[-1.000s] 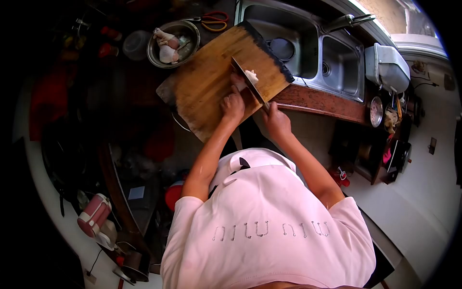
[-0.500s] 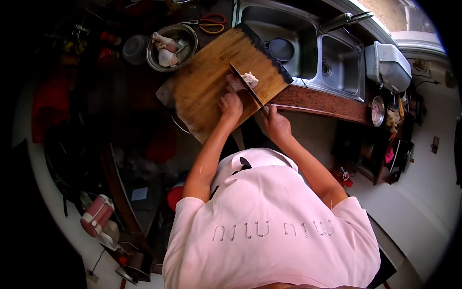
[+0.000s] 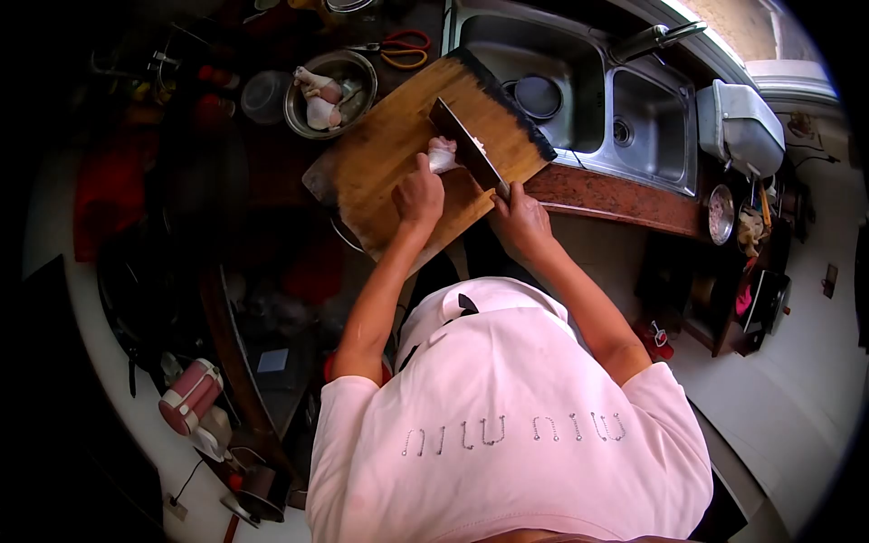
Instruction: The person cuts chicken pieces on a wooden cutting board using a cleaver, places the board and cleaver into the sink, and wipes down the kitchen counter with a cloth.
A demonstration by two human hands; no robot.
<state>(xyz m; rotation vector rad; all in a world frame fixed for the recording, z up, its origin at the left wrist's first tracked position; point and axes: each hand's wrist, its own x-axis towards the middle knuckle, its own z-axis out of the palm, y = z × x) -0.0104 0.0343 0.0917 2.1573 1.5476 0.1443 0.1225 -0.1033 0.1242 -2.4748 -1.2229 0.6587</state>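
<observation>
In our right hand (image 3: 523, 220) the grip is closed around the handle of the knife (image 3: 469, 145), its blade slanting across the cutting board (image 3: 385, 176); at our left hand (image 3: 419, 195) the fingers meet the piece of meat (image 3: 441, 156) lying on that board, beside the blade, though we cannot tell whether that grip clasps it

Counted: two hands (image 3: 419, 195), one cleaver (image 3: 464, 141), one cutting board (image 3: 380, 158). At the sink (image 3: 607, 104): two basins (image 3: 654, 110), one faucet (image 3: 663, 39). Scissors (image 3: 383, 46): one pair.
</observation>
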